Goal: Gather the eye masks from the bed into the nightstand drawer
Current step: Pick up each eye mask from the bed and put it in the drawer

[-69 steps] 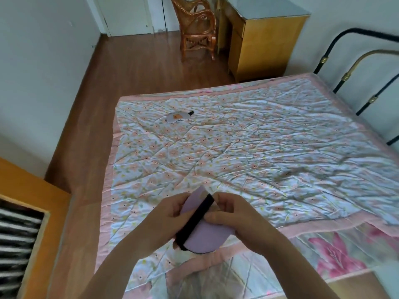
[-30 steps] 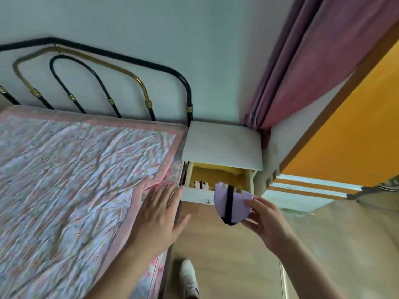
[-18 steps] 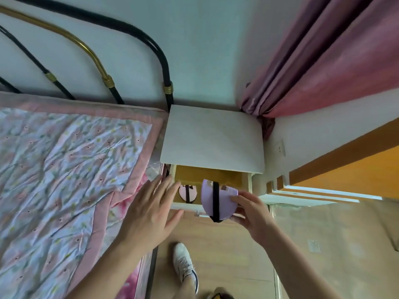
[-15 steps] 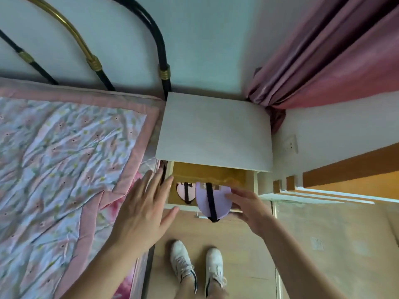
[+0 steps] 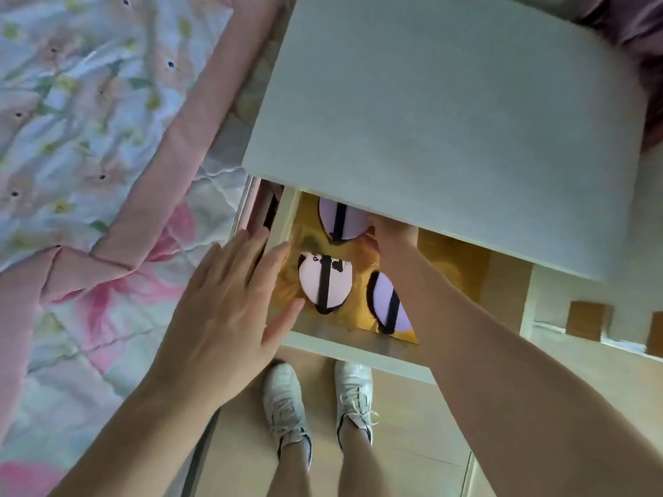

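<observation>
The white nightstand (image 5: 448,120) has its drawer (image 5: 341,347) pulled out, with a yellow lining inside. My right hand (image 5: 394,236) reaches deep into the drawer and grips the right edge of a lilac eye mask (image 5: 342,218) with a black strap; its fingertips are partly hidden under the nightstand top. Two more masks lie in the drawer: a pale pink one (image 5: 324,281) and a lilac one (image 5: 389,304), partly covered by my right forearm. My left hand (image 5: 233,303) hovers flat, fingers spread, over the drawer's left front corner.
The bed with its floral quilt and pink border (image 5: 89,138) lies directly left of the nightstand. My feet in white shoes (image 5: 285,399) stand on the wooden floor below the drawer front. A purple curtain (image 5: 645,48) hangs at the top right.
I turned from the bed and bent close over the drawer. My right hand carried the lilac mask from above the drawer front to the back of the drawer. My left hand moved to the drawer's left corner.
</observation>
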